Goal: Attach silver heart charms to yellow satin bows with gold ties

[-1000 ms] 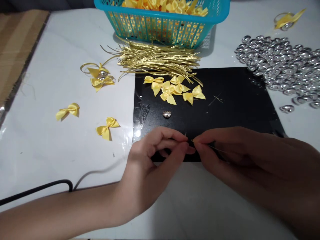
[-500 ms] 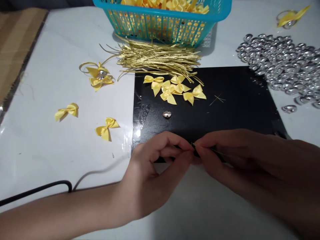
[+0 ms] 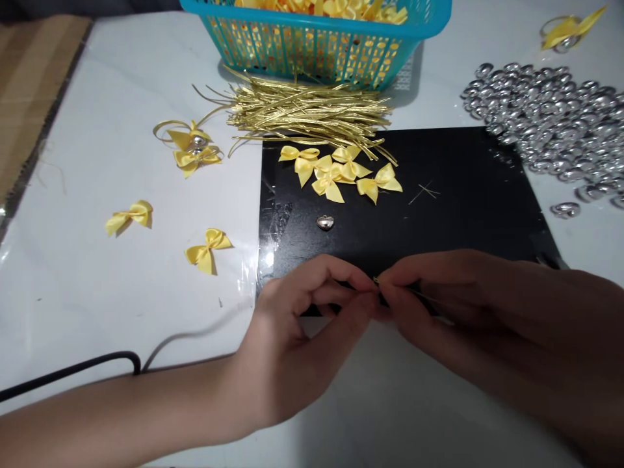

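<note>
Over the front edge of a black board [image 3: 468, 195], my left hand [image 3: 302, 338] and my right hand [image 3: 482, 312] meet with fingertips almost touching. Both are closed in a pinch on a thin gold cord [image 3: 431, 299]. A small bend of it shows between the fingertips, and one end trails rightward under my right hand; the rest is hidden. Just beyond my fingers lies a silver heart charm [image 3: 325, 223] on the board. Several yellow ribbon bows [image 3: 330, 181] are grouped farther back, beside a few thin loose strands [image 3: 426, 192].
A bundle of gold cords [image 3: 307, 110] lies before a teal basket [image 3: 312, 25] of yellow bows. Silver hearts [image 3: 565, 130] are heaped at right. Leftward are loose bows [image 3: 208, 251], cord loops with bows and hearts [image 3: 192, 146], and a black cable [image 3: 97, 367].
The small bend of gold cord between my fingertips shows slightly more. Both hands stay almost in place, and the things on the table have not moved.
</note>
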Available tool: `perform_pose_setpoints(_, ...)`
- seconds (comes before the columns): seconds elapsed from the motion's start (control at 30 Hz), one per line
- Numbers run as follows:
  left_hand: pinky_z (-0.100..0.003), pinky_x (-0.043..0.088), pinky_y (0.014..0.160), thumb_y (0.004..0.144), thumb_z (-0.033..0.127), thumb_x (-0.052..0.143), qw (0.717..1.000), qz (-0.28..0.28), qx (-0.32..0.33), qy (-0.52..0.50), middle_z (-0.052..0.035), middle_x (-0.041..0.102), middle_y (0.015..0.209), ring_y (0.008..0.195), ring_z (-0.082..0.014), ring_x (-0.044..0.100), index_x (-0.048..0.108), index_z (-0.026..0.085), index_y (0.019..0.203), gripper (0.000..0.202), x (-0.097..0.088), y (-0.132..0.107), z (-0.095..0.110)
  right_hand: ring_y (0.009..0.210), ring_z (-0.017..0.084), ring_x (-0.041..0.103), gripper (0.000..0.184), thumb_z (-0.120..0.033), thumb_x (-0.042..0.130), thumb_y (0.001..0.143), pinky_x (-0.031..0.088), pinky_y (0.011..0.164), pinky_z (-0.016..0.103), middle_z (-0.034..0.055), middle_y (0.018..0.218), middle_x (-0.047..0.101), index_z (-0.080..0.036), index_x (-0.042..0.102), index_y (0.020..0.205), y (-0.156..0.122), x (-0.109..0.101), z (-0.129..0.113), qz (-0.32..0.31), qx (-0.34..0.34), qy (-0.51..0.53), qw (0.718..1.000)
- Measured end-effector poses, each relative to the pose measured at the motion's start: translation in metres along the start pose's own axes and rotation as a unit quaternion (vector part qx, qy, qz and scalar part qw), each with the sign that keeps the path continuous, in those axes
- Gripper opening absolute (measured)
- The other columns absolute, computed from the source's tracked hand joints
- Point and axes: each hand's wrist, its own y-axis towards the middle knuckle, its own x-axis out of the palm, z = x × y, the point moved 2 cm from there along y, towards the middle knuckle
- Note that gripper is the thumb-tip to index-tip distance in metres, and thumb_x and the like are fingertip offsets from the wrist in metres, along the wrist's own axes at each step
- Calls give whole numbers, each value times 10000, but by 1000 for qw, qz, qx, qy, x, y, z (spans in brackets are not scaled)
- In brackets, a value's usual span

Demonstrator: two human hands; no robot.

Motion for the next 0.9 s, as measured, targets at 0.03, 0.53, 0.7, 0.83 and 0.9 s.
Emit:
perform_pose_setpoints(0.03,-186,437,496,847,152,569,1000,-1,0,-1,22,680,676,614,-106,635,580,218,822,71,0,0,0,358,82,513,175,-308,521,857,389,378,189,-66,440,526,-251,684,830,0,0,0,1,-1,-3,1000)
perform_pose_setpoints(0.53,-152,448,538,854,167,573,1000,-9,-8,-12,34,685,700,655,-88,642,579,212,823,55,0,0,-2,338,51,499,133,-295,538,857,378,362,145,-86,449,523,-246,655,816,-1,-1,4,16,-23,-13,1000)
perform_pose_setpoints(0.7,-156,448,541,856,170,567,1000,-9,-8,-8,35,681,692,647,-88,633,578,215,830,53,-1,0,-2,316,47,474,111,-266,557,839,382,359,135,-94,402,469,-234,654,797,1,-3,3,16,-48,-15,999)
perform_pose_setpoints(0.83,-156,432,508,849,172,569,1000,-8,-10,0,35,666,671,623,-89,618,576,215,827,49,-1,0,-2,299,48,446,112,-266,553,836,378,350,145,-90,402,467,-231,646,785,1,-3,3,34,-37,-20,999)
perform_pose_setpoints(0.9,-154,422,494,847,175,571,1000,-8,-12,1,36,662,668,621,-89,616,578,216,823,48,-1,1,-2,313,51,466,117,-274,546,842,379,351,145,-85,418,487,-237,646,793,0,-2,4,32,-31,-20,999)
